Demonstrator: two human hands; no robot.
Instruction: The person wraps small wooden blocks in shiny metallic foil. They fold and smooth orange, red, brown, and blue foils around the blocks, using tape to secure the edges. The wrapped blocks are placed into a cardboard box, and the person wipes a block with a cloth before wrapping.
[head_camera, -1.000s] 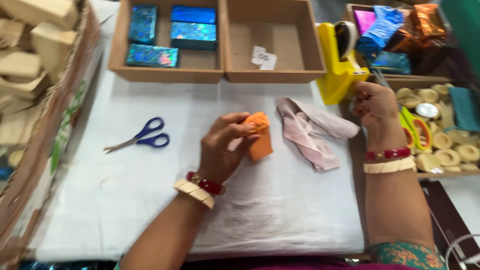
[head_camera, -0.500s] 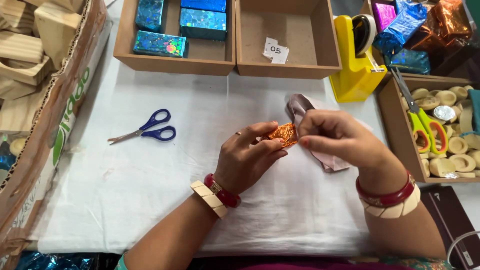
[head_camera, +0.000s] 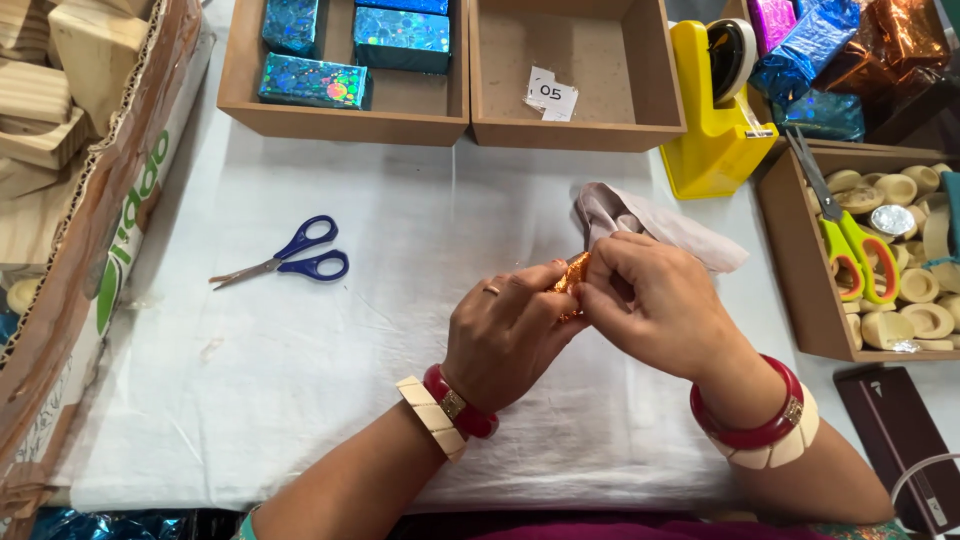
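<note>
1. Both hands had drawn closer together than half a second before, hiding more of the orange foil-wrapped piece.
2. Left hand and right hand curled their fingers tight around it, above the white cloth.
3. Blue scissors lay well left.

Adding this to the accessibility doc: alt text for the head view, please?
Two hands, left hand and right hand, pinch a small orange foil-wrapped item together over a white-covered table. Blue scissors lie to the left, a pale cloth and yellow tape dispenser behind, near wooden trays of blue foil-wrapped boxes.
</note>
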